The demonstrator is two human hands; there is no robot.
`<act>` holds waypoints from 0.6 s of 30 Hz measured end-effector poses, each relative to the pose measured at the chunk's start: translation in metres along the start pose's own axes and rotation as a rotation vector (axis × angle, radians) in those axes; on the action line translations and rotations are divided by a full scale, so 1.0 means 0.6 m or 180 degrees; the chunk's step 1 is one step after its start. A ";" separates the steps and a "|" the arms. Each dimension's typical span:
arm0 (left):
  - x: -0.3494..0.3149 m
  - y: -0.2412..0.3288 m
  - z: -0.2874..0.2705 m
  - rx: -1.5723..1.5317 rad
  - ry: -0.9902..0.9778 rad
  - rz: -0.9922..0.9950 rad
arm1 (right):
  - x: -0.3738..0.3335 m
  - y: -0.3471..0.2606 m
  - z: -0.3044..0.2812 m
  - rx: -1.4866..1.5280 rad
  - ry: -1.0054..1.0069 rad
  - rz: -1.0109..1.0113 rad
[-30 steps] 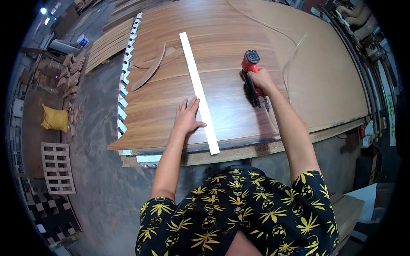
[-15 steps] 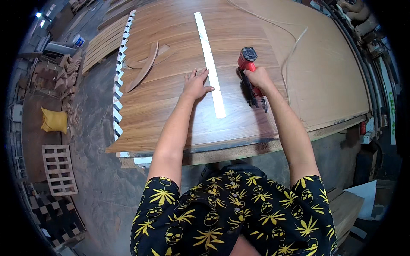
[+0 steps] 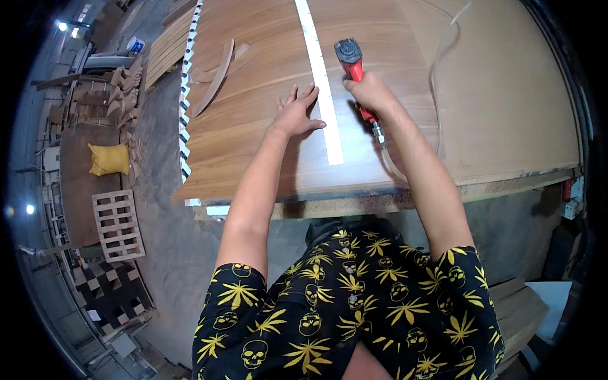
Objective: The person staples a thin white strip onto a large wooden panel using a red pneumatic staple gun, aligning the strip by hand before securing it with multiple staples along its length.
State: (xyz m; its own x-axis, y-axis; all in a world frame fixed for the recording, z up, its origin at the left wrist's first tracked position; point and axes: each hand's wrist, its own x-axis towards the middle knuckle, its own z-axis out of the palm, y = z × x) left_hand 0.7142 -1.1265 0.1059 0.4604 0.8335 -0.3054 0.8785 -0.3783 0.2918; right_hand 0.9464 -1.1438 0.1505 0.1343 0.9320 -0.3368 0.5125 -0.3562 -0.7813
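A long white strip (image 3: pixel 324 95) lies on the brown wood-grain panel (image 3: pixel 253 158), running away from me. Against its left edge rests my left hand (image 3: pixel 297 114), fingers spread, with the fingertips and thumb touching the strip. To the right of the strip, my right hand (image 3: pixel 373 95) is wrapped round the grip of a red and black air nail gun (image 3: pixel 351 60). A clear air hose (image 3: pixel 391 166) runs from the fitting at the grip's end and passes under my right forearm. Whether the gun's nose touches anything is hidden.
Curved wooden pieces (image 3: pixel 218 79) lie on the panel's left side, near a row of white zigzag-edged pieces (image 3: pixel 184 126). Plain brown board (image 3: pixel 506 107) covers the table's right. On the floor at left are a yellow sack (image 3: pixel 109 159) and a slatted wooden frame (image 3: pixel 119 225).
The nail gun has turned in my right hand and shifted slightly left, toward the strip; its hose fitting now shows. My left hand stays at the strip, and the whole view has shifted.
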 end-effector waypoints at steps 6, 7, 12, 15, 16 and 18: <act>-0.021 0.026 0.007 0.0043 -0.0031 0.0057 | 0.000 0.002 -0.013 0.0105 0.0013 0.0002; -0.021 0.028 0.007 0.0013 -0.0023 0.0059 | 0.001 0.002 -0.016 0.0080 0.0016 0.0035; -0.025 0.029 0.007 -0.0043 -0.0030 0.0087 | 0.010 0.012 -0.017 0.0180 0.0021 0.0085; -0.033 0.032 0.009 -0.0056 -0.0029 0.0137 | 0.012 0.020 -0.019 0.0300 0.0036 0.0117; -0.038 0.030 0.015 -0.0090 0.0022 0.0156 | 0.009 0.016 -0.018 0.0335 0.0021 0.0136; -0.046 0.028 0.022 -0.0105 0.0084 0.0190 | 0.001 0.004 -0.021 0.0320 -0.0065 0.0193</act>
State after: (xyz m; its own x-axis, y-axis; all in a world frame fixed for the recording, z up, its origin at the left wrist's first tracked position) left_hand 0.7182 -1.1611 0.1075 0.5079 0.8204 -0.2626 0.8447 -0.4146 0.3385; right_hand 0.9586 -1.1434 0.1550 0.1446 0.9073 -0.3949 0.4161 -0.4179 -0.8076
